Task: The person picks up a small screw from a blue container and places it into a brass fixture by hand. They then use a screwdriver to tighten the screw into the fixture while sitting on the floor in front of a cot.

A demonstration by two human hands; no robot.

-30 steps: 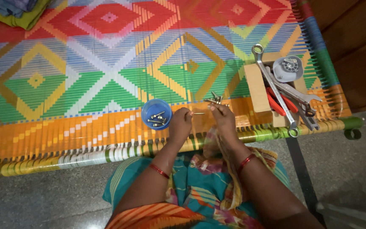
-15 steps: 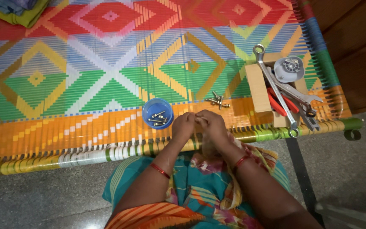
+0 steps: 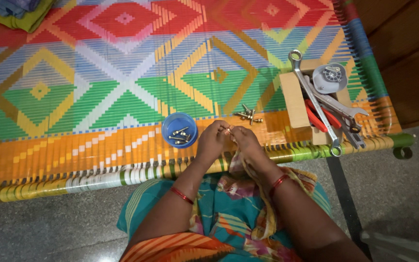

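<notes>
1. Left hand point(image 3: 213, 140): fingers curled in, tips brought together against the right hand's tips over the orange band of the woven mat point(image 3: 73, 97). It pinches a small metal piece point(image 3: 229, 129), which is too small to identify.
2. Right hand point(image 3: 246, 142): fingers likewise curled, thumb and forefinger meeting the left hand's at the same small piece. Hands touch at the fingertips. A red bangle sits on each wrist.
3. Blue bowl point(image 3: 179, 129): small, round, open, standing on the mat just left of the left hand. Contents: several short metal screws point(image 3: 178, 135) lying loose on its bottom.
4. Loose screws point(image 3: 248, 115): small cluster of metal fasteners lying on the mat just beyond the hands, near but apart from the fingertips.
5. Cardboard box point(image 3: 293, 99): shallow, open-topped, to the right of the hands near the mat's edge. Contents: long combination wrench point(image 3: 313, 101) lying diagonally across it and overhanging both ends; shorter open-ended spanner point(image 3: 343, 109); red-handled pliers point(image 3: 318, 118) beneath the wrenches; grey round plastic part point(image 3: 330, 78) at the far end.
6. Mat frame: green rail point(image 3: 398, 140) along the near edge, over a grey stone floor point(image 3: 49, 228).
7. Folded cloth point(image 3: 20, 9): at the far left corner, well apart from the hands.
</notes>
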